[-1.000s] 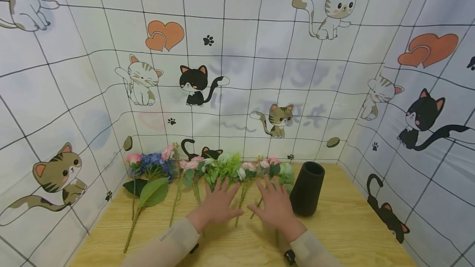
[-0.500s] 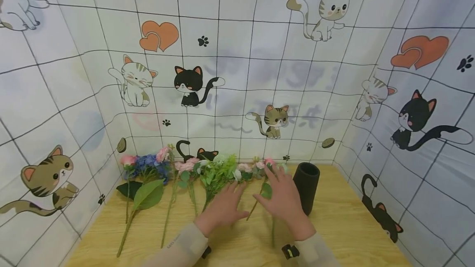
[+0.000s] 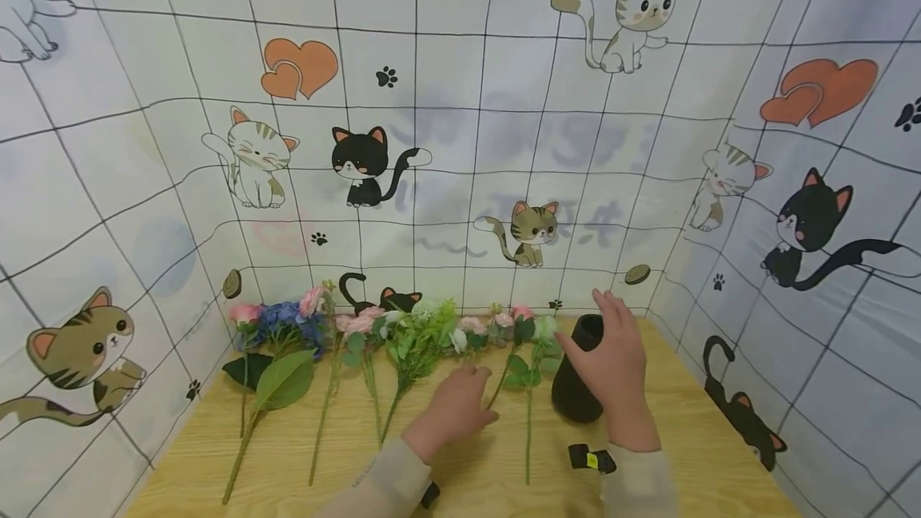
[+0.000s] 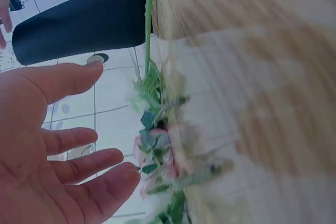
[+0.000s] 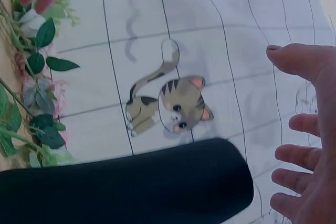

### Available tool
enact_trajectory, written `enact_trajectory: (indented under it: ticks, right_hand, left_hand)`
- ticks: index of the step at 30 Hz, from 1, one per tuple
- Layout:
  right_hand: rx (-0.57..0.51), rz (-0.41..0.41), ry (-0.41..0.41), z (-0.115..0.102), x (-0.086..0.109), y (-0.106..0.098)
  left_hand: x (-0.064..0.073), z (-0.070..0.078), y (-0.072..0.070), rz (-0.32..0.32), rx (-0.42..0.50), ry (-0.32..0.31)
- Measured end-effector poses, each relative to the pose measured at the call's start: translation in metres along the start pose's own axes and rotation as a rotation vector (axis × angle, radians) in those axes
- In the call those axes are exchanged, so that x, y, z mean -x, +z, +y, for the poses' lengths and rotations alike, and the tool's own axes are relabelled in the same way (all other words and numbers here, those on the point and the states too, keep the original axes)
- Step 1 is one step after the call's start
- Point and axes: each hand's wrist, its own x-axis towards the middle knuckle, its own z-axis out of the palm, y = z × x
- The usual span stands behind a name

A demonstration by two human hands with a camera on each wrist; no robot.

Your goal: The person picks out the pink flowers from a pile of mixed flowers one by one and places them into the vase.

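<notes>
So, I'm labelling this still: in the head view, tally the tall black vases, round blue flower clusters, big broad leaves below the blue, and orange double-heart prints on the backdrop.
Tall black vase: 1
Round blue flower cluster: 1
Big broad leaves, one bright green, one dark green: 2
Orange double-heart prints: 2
Total: 6
</notes>
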Motion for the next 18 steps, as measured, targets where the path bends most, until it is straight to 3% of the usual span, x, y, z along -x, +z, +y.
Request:
enact_trajectory:
  ticks: [9, 18]
  right_hand:
    - [-0.079, -0.086, 0.164, 0.03, -0.002, -0.005]
    - [-0.219, -0.217, 0.259, 0.062, -0.002, 0.003]
  left_hand:
    - [-0.008, 0.007, 0.015, -0.034, 0.059, 0.038]
    - [-0.014, 0.008, 0.015, -0.035, 0.177, -0.032]
